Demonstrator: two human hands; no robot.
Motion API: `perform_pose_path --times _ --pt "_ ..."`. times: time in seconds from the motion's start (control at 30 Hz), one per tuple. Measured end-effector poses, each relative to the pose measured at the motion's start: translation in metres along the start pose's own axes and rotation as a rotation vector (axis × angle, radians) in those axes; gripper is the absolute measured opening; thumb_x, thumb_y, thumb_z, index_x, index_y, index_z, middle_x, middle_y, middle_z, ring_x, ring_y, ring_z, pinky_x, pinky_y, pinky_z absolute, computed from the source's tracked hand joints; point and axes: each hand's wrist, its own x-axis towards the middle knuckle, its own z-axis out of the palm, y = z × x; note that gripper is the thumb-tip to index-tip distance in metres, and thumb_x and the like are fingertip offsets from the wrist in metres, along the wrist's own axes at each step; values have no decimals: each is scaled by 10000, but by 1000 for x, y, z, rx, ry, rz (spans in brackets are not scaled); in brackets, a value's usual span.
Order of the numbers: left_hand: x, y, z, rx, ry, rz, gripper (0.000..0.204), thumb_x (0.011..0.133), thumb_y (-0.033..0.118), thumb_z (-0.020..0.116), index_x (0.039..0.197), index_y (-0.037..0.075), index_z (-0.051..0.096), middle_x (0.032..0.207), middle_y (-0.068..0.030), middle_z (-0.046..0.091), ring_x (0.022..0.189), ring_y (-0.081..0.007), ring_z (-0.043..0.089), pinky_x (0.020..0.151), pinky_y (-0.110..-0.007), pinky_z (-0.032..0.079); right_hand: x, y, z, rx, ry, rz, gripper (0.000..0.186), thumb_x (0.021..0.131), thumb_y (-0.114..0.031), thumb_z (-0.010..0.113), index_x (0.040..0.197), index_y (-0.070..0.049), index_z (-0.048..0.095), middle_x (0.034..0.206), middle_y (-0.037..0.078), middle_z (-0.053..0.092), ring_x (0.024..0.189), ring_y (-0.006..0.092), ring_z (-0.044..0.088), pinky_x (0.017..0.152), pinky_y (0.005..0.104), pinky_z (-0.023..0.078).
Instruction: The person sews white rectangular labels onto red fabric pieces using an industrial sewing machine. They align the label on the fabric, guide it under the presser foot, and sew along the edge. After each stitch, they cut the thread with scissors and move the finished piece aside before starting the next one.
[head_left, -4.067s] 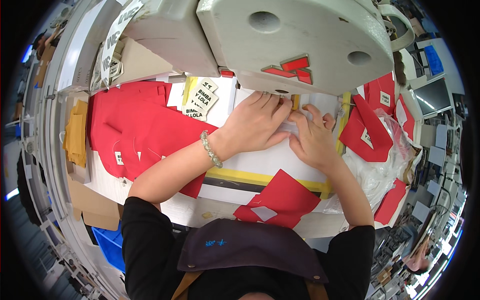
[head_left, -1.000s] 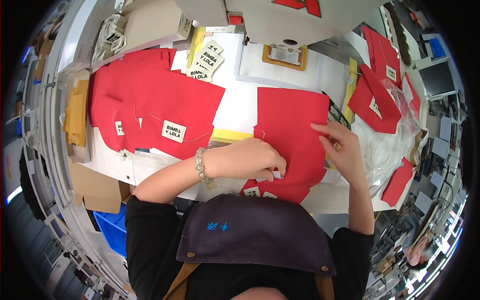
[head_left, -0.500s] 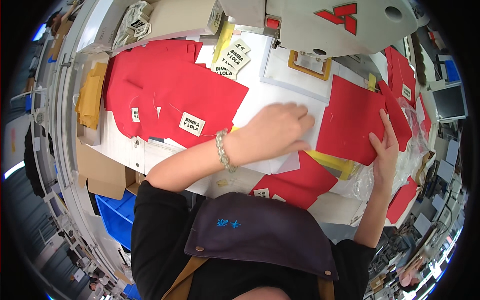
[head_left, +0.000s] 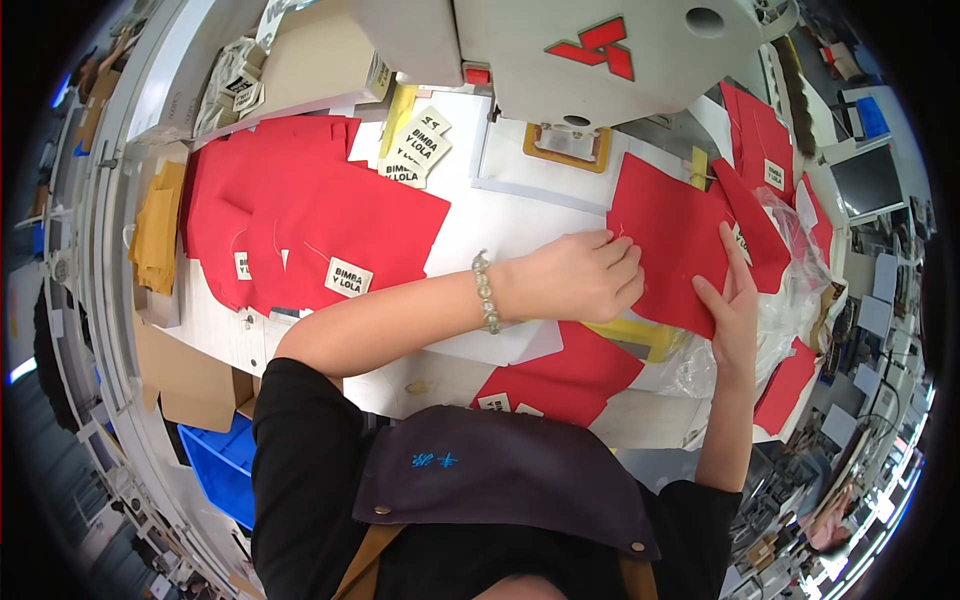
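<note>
A flat red fabric piece (head_left: 665, 240) lies on the right part of the table, below the machine head. At its left edge is my left hand (head_left: 585, 275), fingers curled together and fingertips touching the cloth near a small pale thread. Whether they pinch thread or cloth is hidden. My right hand (head_left: 732, 305) rests on the piece's lower right edge, thumb and forefinger stretched apart. Beside that forefinger, a white label (head_left: 742, 243) is partly covered by a folded red piece (head_left: 757, 235).
Layered red pieces (head_left: 310, 215) with sewn labels and loose threads cover the left side. Loose white labels (head_left: 418, 145) lie on white paper. The sewing machine head (head_left: 590, 70) overhangs the back. Clear plastic (head_left: 790, 310) bunches at right; a blue bin (head_left: 220, 470) stands lower left.
My left hand has moved right, from over the white paper to the red piece's left edge, and its fingers have curled in. My right hand stays at the piece. The whole view shifted slightly.
</note>
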Motion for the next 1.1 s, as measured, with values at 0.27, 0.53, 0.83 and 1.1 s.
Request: perform_pose_path --times 0.27,0.53,0.83,1.1 --pt "-12 -15 -24 60 -39 207 207 700 116 620 862 -6 660 951 -142 686 901 -251 672 797 -342 560 -5 5 9 -151 4 -91 755 845 102 582 1516 -2 252 1528 191 328 1329 209 428 1101 319 354" --pt "-19 -47 -12 106 -55 105 199 741 102 641 906 -4 673 953 -134 708 928 -236 694 817 -324 574 18 2 16 -247 3 -98 749 865 89 562 1528 -25 235 1484 183 403 1234 158 491 990 260 425" --pt "-8 -44 -16 -163 -140 -195 628 838 294 660 1346 -32 489 1360 -182 540 1271 -316 516 1112 -426 362 13 11 17 -253 -37 -132 767 838 79 580 1526 -36 261 1481 122 440 961 78 537 824 198 448" --pt "11 -49 -76 -1225 -1237 -198 742 863 440 642 1440 42 398 1516 -176 353 1416 -310 323 1158 -442 270 2 7 10 -377 -119 -52 829 810 63 615 1538 -79 244 1472 45 469 604 30 291 549 170 350"
